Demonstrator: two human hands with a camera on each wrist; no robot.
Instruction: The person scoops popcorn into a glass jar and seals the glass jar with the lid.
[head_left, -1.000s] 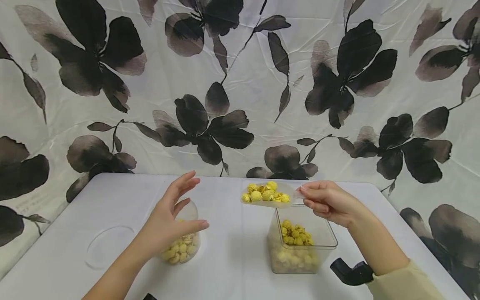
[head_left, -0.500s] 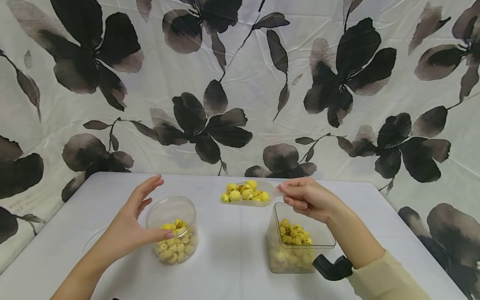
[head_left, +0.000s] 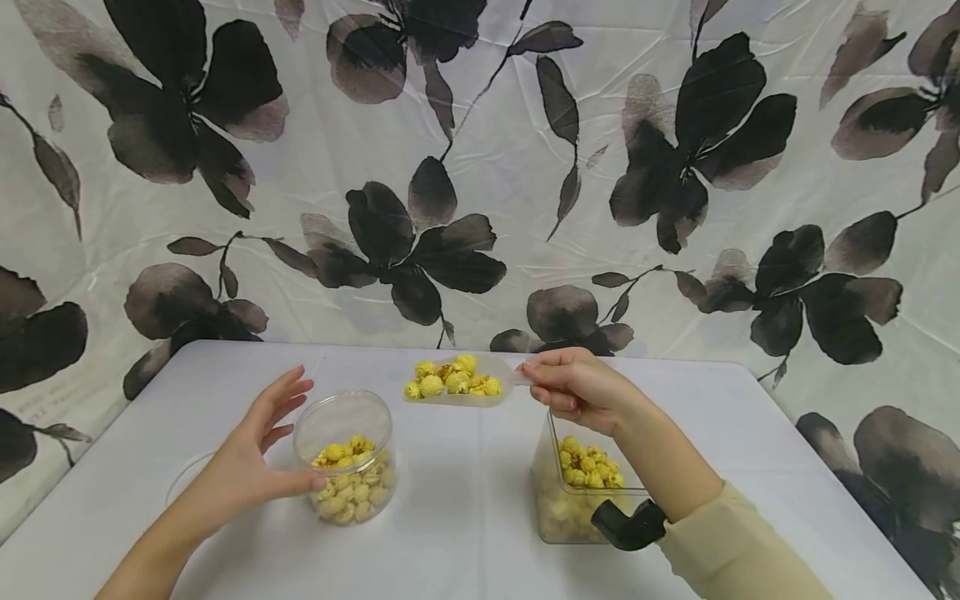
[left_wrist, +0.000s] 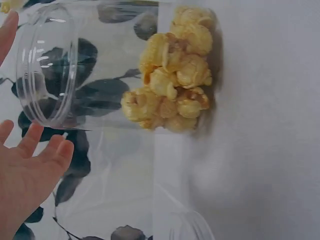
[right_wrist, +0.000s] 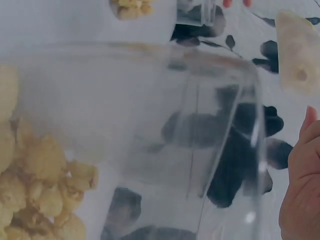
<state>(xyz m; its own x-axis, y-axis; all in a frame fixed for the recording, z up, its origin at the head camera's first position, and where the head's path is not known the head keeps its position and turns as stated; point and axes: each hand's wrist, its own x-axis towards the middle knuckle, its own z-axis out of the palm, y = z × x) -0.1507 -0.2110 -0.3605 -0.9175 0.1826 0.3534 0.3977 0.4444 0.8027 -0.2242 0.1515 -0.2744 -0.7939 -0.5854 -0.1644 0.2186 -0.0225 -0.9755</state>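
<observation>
My head view gives me a white table (head_left: 435, 542), a faint crease (head_left: 481, 500) running down its top. On it a clear round jar (head_left: 341, 418) stands upright left of the crease, a clear squarish box (head_left: 547, 475) right of it. Far left, a clear lid (head_left: 184, 479) lies flat, partly hidden.

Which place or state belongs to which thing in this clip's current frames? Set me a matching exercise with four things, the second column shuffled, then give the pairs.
Things:
1. left hand
2. scoop
3. round jar
4. boxy tub

Places and states:
A. standing on the table, right of its middle, with popcorn inside
B. held by its handle in the right hand, above the table
C. holding nothing, close to a container
D. standing on the table, left of its middle, with popcorn inside

Right pairs: 1-C, 2-B, 3-D, 4-A
</observation>
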